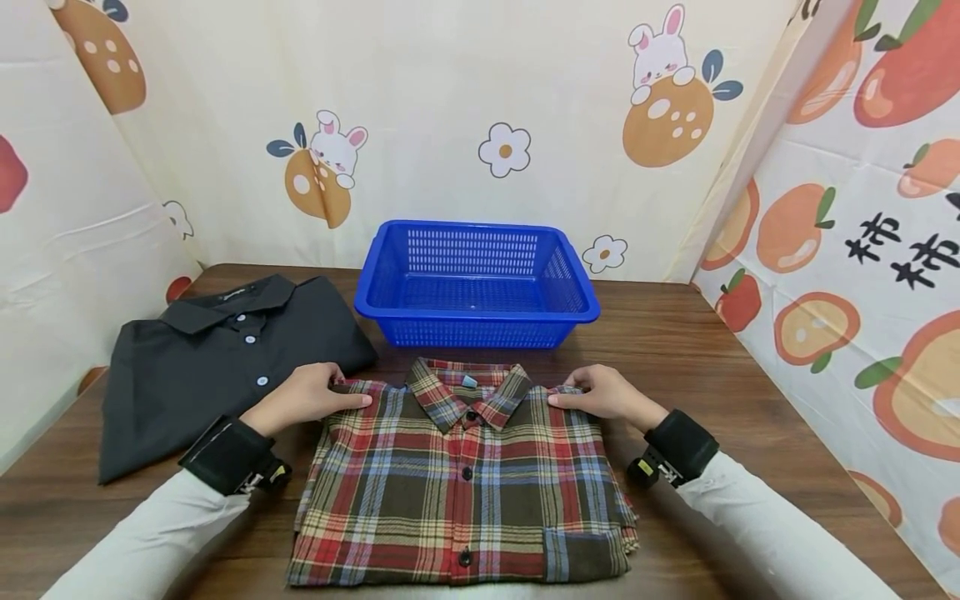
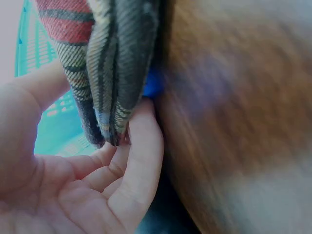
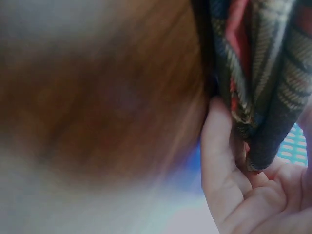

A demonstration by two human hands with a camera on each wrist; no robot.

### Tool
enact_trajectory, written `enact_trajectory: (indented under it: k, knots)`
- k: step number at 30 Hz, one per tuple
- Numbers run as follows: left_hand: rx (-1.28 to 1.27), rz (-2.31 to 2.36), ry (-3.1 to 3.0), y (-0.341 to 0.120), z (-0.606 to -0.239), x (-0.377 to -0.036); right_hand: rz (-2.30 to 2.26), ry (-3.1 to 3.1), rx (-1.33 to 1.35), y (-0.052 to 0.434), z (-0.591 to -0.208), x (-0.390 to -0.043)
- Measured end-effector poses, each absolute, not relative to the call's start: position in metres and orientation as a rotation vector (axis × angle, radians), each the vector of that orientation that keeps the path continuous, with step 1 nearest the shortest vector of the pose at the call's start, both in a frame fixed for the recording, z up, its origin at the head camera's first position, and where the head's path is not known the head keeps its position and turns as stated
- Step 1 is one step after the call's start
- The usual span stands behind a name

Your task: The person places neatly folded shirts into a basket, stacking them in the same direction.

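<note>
A folded plaid shirt (image 1: 467,483) in red, olive, yellow and blue lies front up on the table, collar toward the back. My left hand (image 1: 309,395) grips its left shoulder edge, thumb on top and fingers beneath. At the opposite shoulder my right hand (image 1: 609,395) pinches the fabric the same way. In the left wrist view the fingers (image 2: 141,151) curl under several layers of the plaid cloth (image 2: 102,63). The right wrist view shows fingers (image 3: 217,146) below the folded layers as well.
A blue plastic basket (image 1: 477,327) with mesh walls stands behind the plaid shirt. To the left lies a folded dark button-up shirt (image 1: 217,367), close to my left forearm. Printed curtains (image 1: 450,108) border the brown wooden table (image 1: 675,350) at the back and sides.
</note>
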State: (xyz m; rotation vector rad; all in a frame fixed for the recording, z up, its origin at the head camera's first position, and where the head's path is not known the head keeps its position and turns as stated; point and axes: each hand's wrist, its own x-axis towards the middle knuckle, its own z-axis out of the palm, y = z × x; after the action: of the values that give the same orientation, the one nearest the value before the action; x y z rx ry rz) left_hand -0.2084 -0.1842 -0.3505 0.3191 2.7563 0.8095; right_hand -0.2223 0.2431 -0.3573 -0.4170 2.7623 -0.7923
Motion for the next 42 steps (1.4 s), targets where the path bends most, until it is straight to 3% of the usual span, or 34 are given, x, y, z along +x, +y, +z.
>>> enact_trajectory:
  k: [24, 42]
  knots:
    - [0.331, 1.031, 2.531, -0.203, -0.352, -0.199, -0.956, 2.667, -0.148, 0.247, -0.356, -0.193]
    - [0.180, 1.158, 2.364, -0.209, -0.353, -0.181, -1.137, 2.448, 0.053, 0.252, -0.352, -0.172]
